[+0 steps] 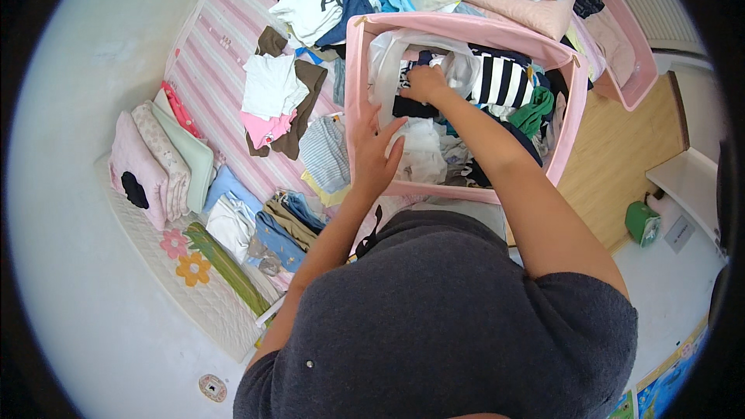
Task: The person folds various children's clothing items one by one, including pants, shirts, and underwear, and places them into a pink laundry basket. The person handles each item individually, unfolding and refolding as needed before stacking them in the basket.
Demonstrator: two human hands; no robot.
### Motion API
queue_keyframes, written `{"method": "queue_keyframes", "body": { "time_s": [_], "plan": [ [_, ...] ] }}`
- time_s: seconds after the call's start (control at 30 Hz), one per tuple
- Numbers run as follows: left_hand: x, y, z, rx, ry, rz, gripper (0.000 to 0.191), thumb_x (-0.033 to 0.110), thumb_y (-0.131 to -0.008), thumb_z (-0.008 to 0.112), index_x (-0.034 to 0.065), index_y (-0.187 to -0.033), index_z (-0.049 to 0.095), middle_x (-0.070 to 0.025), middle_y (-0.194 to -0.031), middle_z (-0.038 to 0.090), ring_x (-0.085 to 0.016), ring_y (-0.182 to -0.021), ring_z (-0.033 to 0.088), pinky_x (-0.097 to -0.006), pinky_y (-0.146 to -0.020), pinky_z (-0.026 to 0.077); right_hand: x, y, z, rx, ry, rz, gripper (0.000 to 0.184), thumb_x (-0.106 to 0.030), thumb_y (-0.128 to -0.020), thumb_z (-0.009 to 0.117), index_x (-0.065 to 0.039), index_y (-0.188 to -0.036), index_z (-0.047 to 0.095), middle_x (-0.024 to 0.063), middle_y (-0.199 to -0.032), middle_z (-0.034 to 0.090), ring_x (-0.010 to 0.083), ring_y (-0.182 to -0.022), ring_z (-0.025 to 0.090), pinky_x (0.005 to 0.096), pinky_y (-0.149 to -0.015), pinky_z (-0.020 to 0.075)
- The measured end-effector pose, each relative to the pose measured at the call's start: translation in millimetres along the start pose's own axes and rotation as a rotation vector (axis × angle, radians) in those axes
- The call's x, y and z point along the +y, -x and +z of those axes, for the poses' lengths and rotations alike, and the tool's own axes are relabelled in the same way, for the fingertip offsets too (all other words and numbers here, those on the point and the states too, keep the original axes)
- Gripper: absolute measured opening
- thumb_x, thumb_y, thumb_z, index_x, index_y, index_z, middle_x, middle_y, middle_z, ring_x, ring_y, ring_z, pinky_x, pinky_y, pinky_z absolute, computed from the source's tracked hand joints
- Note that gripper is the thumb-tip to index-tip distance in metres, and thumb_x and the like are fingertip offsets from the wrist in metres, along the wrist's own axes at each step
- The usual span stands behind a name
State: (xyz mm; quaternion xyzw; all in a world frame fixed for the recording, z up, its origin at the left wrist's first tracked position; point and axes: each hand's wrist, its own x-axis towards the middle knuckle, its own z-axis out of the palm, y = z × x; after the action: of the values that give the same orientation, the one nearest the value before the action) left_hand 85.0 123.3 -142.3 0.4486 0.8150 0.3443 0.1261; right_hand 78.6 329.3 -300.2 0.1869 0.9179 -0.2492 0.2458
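A pink fabric storage box (569,122) full of folded and loose clothes stands before me. My right hand (426,84) reaches down inside it, over dark and patterned cloth beside a translucent plastic bag (384,64); its fingertips are partly hidden, so its hold cannot be told. My left hand (377,148) is at the box's left wall, fingers spread, with nothing held. Right of my right hand lies a black-and-white striped garment (505,81), with a green cloth (536,112) beside it. White clothing (420,151) fills the near part of the box.
Clothes, including a white shirt (311,0) and a striped blue garment (325,148), lie on a pink striped bed sheet (215,75). Folded bedding (139,169) is by the wall at left. A pink plastic bin (637,84) holding cloth stands at upper right, beside wooden flooring (617,157).
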Motion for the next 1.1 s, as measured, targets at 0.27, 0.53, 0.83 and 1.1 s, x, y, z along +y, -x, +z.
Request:
{"method": "queue_keyframes", "body": {
  "time_s": [0.27, 0.53, 0.83, 1.1],
  "plan": [
    [-42.9, -67.2, 34.9, -0.203, -0.383, -0.038, 0.069, 0.008, -0.082, 0.067, 0.0152, -0.146, 0.043, -0.0289, -0.145, 0.035, -0.046, -0.133, 0.038, -0.0479, -0.109, 0.037, -7.8, 63.2, 15.1, 0.250, -0.025, -0.157, 0.038, -0.046, -0.083, 0.064, -0.012, -0.096, 0.074, 0.0071, -0.101, 0.069, 0.0250, -0.107, 0.062, 0.0451, -0.089, 0.0448],
    [-48.5, -94.6, -2.5, 0.034, -0.342, 0.024, 0.064, -0.003, -0.073, 0.055, 0.0035, -0.137, 0.049, -0.0242, -0.135, 0.045, -0.044, -0.106, 0.059, -0.0457, -0.081, 0.053, -10.8, 62.5, -1.9, 0.131, 0.028, -0.059, 0.045, -0.051, -0.083, 0.060, -0.010, -0.088, 0.078, 0.0132, -0.088, 0.074, 0.0294, -0.091, 0.070, 0.0454, -0.087, 0.0470],
    [-26.1, -98.8, -32.6, -0.055, -0.263, 0.022, 0.055, 0.001, -0.073, 0.057, 0.0049, -0.128, 0.059, -0.0175, -0.132, 0.050, -0.037, -0.095, 0.064, -0.0436, -0.077, 0.053, -17.0, -6.1, 14.2, 0.008, 0.181, -0.266, 0.057, -0.049, -0.078, 0.072, -0.005, -0.114, 0.069, 0.0169, -0.132, 0.057, 0.0317, -0.126, 0.053, 0.0432, -0.098, 0.0461],
    [-23.2, -97.0, -41.1, -0.050, -0.237, 0.001, 0.050, 0.001, -0.073, 0.057, 0.0043, -0.123, 0.060, -0.0153, -0.130, 0.051, -0.036, -0.094, 0.064, -0.0437, -0.076, 0.053, -10.2, -45.5, 49.9, -0.002, -0.078, 0.144, 0.065, -0.034, -0.081, 0.072, 0.002, -0.132, 0.054, 0.0214, -0.145, 0.044, 0.0350, -0.123, 0.057, 0.0408, -0.103, 0.0477]
  ]
}}
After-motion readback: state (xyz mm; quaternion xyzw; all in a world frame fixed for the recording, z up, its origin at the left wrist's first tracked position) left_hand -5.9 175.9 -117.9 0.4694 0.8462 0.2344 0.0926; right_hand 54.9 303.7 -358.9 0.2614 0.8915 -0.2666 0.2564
